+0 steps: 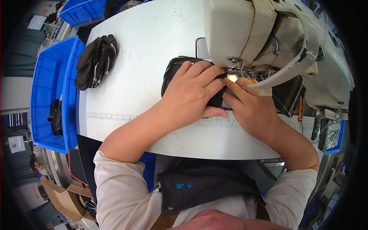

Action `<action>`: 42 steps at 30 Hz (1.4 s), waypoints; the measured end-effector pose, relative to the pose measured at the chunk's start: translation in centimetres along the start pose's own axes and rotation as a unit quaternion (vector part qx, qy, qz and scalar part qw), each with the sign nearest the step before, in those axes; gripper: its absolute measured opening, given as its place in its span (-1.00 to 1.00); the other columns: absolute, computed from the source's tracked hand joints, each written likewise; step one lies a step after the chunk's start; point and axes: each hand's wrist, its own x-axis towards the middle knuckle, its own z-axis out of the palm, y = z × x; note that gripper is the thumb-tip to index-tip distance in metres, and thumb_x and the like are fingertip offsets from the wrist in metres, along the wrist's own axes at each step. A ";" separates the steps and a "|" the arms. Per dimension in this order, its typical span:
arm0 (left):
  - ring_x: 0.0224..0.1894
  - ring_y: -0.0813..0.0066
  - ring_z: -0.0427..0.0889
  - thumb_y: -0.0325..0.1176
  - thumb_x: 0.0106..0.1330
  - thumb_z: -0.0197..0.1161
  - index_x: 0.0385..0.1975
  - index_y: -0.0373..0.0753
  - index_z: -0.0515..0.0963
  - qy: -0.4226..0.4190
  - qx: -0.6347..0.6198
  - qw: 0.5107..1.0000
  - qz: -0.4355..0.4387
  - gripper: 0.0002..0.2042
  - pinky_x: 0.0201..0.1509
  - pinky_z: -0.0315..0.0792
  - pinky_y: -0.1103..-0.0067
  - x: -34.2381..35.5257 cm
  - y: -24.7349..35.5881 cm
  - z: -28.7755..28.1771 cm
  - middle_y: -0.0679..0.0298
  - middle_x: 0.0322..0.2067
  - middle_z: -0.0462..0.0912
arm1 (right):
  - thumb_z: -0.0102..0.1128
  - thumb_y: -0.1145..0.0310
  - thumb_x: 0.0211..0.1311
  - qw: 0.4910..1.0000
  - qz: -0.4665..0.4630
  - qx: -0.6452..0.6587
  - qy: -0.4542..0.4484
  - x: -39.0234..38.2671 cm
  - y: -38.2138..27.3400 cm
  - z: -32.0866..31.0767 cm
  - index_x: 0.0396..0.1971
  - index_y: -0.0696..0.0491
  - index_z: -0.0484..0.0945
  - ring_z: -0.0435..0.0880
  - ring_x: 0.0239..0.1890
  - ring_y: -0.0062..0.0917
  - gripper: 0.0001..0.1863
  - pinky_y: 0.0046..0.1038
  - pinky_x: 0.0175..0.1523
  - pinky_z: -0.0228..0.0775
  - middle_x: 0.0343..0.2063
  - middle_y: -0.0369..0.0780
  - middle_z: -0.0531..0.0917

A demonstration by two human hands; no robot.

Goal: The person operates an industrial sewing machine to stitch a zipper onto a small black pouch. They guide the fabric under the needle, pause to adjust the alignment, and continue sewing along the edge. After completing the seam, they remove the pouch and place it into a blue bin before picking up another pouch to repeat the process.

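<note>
Under my left hand (193, 90) lies a black zippered pouch (172, 73), flat on the white sewing table. The fingers of that hand bend over the pouch and hold it down, while the thumb sticks out toward me. My right hand (249, 101) grips the pouch's right edge close to the needle area of a white sewing machine (234, 30). Its fingertips meet those of my left hand beside the lit presser foot (233, 74). Part of the pouch is hidden beneath both hands, so the seam at the needle does not show.
Another dark zippered pouch (96, 63) lies at the table's left. Beyond that edge stands a blue bin (48, 92) with a dark piece inside. A ruler strip (111, 115) runs along the tabletop. Right of the machine's needle lies an orange-handled tool (300, 106).
</note>
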 end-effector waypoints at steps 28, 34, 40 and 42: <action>0.25 0.06 0.60 0.07 -0.03 0.62 0.29 -0.12 0.56 -0.085 -0.023 0.993 -0.085 -0.18 0.29 0.56 0.29 -0.3 0.6 -1.2 0.09 0.22 0.65 | 0.36 0.50 0.00 0.997 0.045 0.056 0.004 -0.2 1.0 0.7 -0.13 0.06 0.74 0.68 -0.11 -0.29 -0.65 -0.23 0.01 0.50 -0.01 -0.24 0.71; 0.10 0.02 0.71 -0.17 0.16 0.41 0.17 -0.16 0.64 -0.032 -0.105 0.992 -0.056 -0.47 0.19 0.63 0.29 -0.7 -1.6 -1.3 0.02 0.15 0.70 | 0.37 0.43 0.02 0.995 -0.030 0.085 0.043 -0.3 -0.3 0.6 -0.19 0.02 0.75 0.68 -0.17 -0.31 -0.71 -0.23 -0.06 0.48 -0.09 -0.24 0.71; -0.04 0.13 0.75 -0.22 0.22 0.34 0.03 -0.25 0.68 0.016 -0.066 0.995 -0.072 -0.60 0.00 0.64 0.35 -0.5 -0.9 -0.6 0.13 0.01 0.75 | 0.46 0.18 0.11 0.997 0.021 0.036 0.063 0.0 0.7 0.5 -0.21 -0.08 0.71 0.69 -0.33 -0.35 -0.73 -0.26 -0.26 0.50 -0.37 -0.28 0.67; -0.06 0.16 0.75 -0.23 0.21 0.35 -0.02 -0.25 0.68 0.036 -0.046 0.996 -0.061 -0.63 -0.01 0.63 0.37 -0.2 -0.4 -0.5 0.16 -0.01 0.75 | 0.49 0.12 0.13 0.994 0.065 0.005 0.090 0.4 1.3 0.6 -0.21 -0.09 0.68 0.67 -0.43 -0.35 -0.70 -0.27 -0.36 0.48 -0.47 -0.29 0.65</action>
